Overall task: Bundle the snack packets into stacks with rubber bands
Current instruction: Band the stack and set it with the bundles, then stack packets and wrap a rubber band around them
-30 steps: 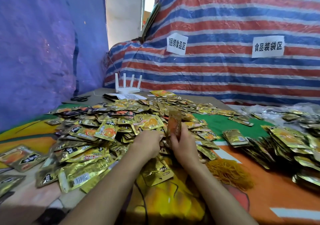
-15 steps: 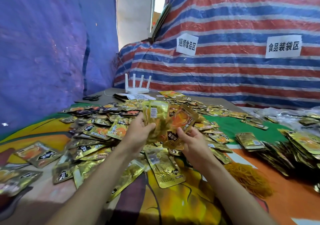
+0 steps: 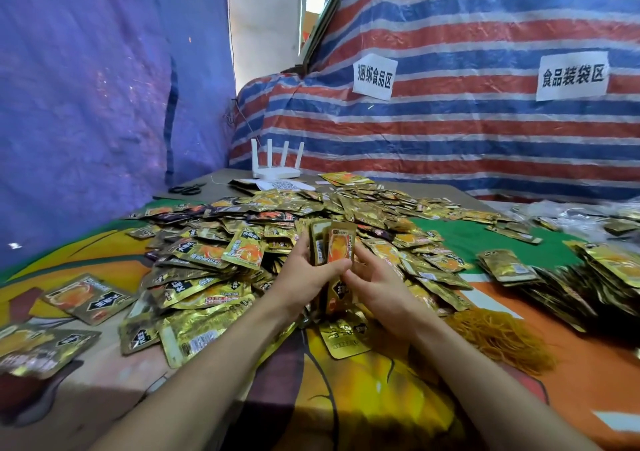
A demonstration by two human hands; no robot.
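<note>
Holding a small stack of packets [image 3: 334, 248] upright btw both hands, approx. mid-surface [image 3: 571, 388], right at the near side of the big heap. My left hand [image 3: 304, 277] grips the stack's left side, thumb across the front, fingers curled round the back. My right hand [image 3: 379, 286] pinches the right side lower down, fingers bent vs. the stack's edge. The front packet is gold w/ an orange picture. The stack's bottom end is hidden behind my hands, so I can't tell if it touches the surface.

Loose packets [image 3: 242, 242] form a heap running from the centre to the far edge and twd the left edge, overlapping, mostly flat. A single packet [image 3: 346, 339] lies flat just nearer than my hands.

The rubber bands [image 3: 498, 338], an orange-yellow tangle, sit just beside my right forearm, twd the right edge. Past them, along the right edge, are rows of packets [image 3: 561, 284], tightly overlapped; can't tell if banded.

At the far left corner stands a white router [image 3: 275, 171] w/ four antennas, black scissors [image 3: 185, 190] to its left. Behind the far edge hangs a striped tarp [image 3: 450, 131] w/ two paper signs [image 3: 374, 76]. A blue tarp [image 3: 86, 104] runs along the left edge.
</note>
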